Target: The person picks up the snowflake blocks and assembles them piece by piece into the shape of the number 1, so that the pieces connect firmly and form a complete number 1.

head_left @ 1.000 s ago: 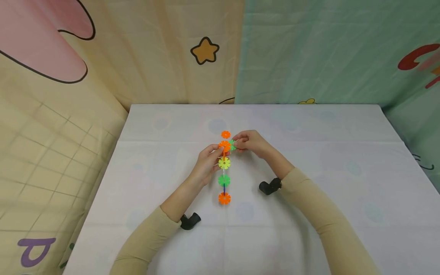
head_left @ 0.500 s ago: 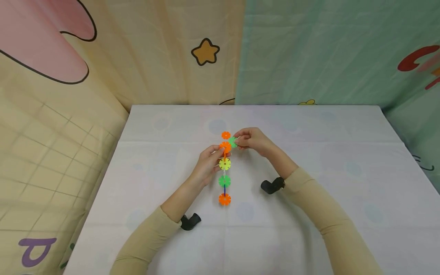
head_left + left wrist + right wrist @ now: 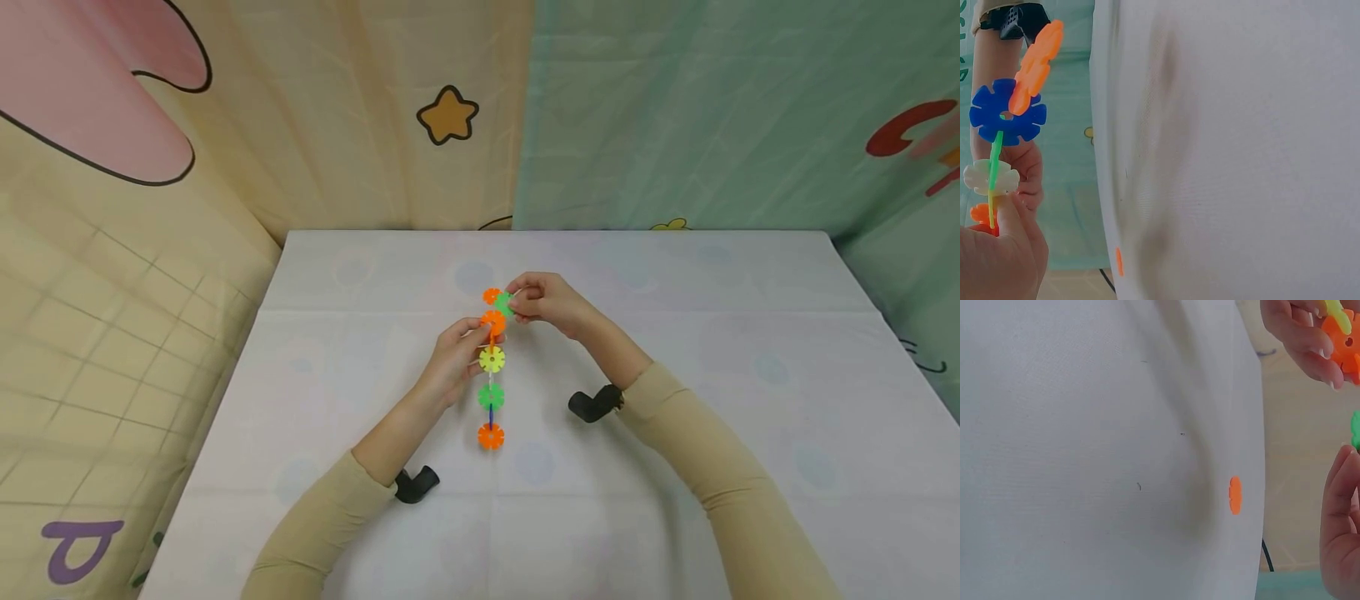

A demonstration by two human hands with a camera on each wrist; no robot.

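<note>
In the head view my left hand (image 3: 452, 360) pinches the upper part of a chain of interlocking snowflake discs. An orange disc (image 3: 493, 322) tops it, above a yellow disc (image 3: 492, 359), a green disc (image 3: 491, 397) and an orange disc (image 3: 491, 436). Between them a blue disc (image 3: 986, 112) and a white disc (image 3: 982, 178) show in the left wrist view. My right hand (image 3: 551, 303) pinches a separate green disc (image 3: 503, 304), just beyond the chain's top and apart from it in the right wrist view (image 3: 1355, 428).
One loose orange disc (image 3: 491, 295) lies on the white-covered table (image 3: 712, 333) behind the hands, partly covered by the held green disc. Black angled pieces (image 3: 416, 484) sit at both wrists. Patterned curtains (image 3: 675, 117) stand behind the table.
My right hand has moved the green disc away from beside the chain's top orange disc, toward the table's far edge. It now overlaps the loose orange disc in view. My left hand barely moves.
</note>
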